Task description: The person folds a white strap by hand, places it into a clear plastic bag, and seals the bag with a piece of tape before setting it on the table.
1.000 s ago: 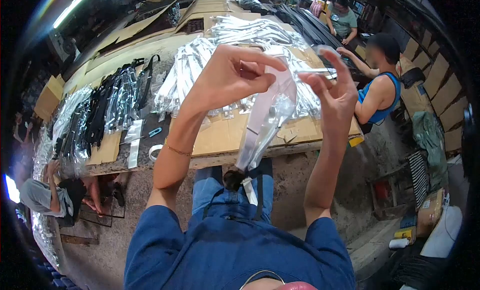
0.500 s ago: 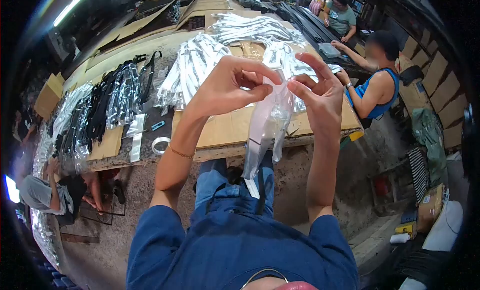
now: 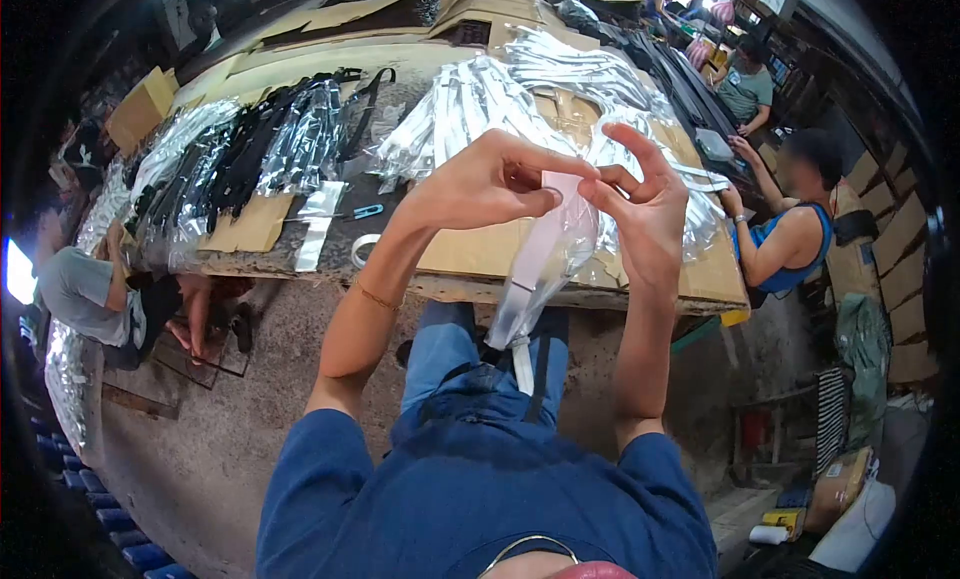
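In front of my chest hangs a clear plastic sleeve with a white strap in it. A white end of the strap sticks out at the bottom, over my lap. My left hand pinches the top of the sleeve and strap between thumb and forefinger. Opposite it, my right hand pinches the sleeve's upper edge between thumb and finger, its other fingers raised. Behind both hands lie many sleeved white straps on cardboard. Exactly how the fingertips grip the film is hard to see.
On the table's left side lie sleeved black straps, flat clear sleeves, blue thread snips and a tape roll. A person in a blue tank top works at the right; another person sits at the left.
My view has turned, so the table's things appear further right. Both hands still hold the sleeve's top; the white strap's upper end now shows more plainly between them.
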Available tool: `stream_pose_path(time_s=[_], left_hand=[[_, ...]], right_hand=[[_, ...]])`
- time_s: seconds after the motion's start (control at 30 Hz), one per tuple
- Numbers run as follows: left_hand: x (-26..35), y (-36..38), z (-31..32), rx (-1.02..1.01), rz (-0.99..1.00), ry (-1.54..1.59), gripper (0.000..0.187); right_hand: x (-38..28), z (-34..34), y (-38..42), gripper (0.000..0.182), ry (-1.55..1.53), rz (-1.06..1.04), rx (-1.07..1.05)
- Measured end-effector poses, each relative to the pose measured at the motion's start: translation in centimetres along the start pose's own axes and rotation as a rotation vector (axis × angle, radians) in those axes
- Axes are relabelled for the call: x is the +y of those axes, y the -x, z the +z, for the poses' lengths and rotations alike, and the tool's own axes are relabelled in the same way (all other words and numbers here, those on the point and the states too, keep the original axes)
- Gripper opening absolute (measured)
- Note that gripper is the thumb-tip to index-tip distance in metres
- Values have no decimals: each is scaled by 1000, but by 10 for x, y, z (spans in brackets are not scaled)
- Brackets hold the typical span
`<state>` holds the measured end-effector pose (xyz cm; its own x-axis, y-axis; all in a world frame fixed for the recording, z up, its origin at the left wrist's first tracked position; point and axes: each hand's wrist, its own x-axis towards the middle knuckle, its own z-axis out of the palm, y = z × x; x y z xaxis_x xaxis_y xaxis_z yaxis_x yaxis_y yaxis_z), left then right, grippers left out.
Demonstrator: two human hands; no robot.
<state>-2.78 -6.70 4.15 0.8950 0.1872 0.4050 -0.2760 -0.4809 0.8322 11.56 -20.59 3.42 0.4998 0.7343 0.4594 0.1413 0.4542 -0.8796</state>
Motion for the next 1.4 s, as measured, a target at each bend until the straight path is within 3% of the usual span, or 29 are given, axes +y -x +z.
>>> stream_pose_path(time_s=[0.17, 0.27, 0.33, 0.5, 0.83, 0.93, 1.0, 1.33, 1.4], left_hand=[[-12, 7, -15, 3, 29, 49, 31], [-25, 8, -25, 36, 46, 128, 25], [-32, 11, -32, 74, 74, 202, 23], [-34, 11, -45, 85, 9, 202, 19], [-34, -17, -27, 95, -51, 101, 27], [-37, -36, -21, 92, 14, 102, 29], [-40, -48, -21, 16, 154, -159, 28], [-71, -88, -2, -30, -51, 145, 17], [-74, -90, 0, 4, -34, 225, 16]], right_hand=[[23, 16, -3, 52, -50, -52, 35], [30, 25, -4, 48, -212, 62, 107], [35, 28, 3, 47, -129, -31, 226], [31, 40, 11, 63, 47, -179, 227], [45, 14, -29, 74, -7, -126, 124], [46, 1, -41, 74, -58, -88, 93], [49, -11, -47, 74, -63, -69, 106], [60, -56, -52, 70, -203, -14, 80], [60, -60, -46, 61, -139, -97, 289]])
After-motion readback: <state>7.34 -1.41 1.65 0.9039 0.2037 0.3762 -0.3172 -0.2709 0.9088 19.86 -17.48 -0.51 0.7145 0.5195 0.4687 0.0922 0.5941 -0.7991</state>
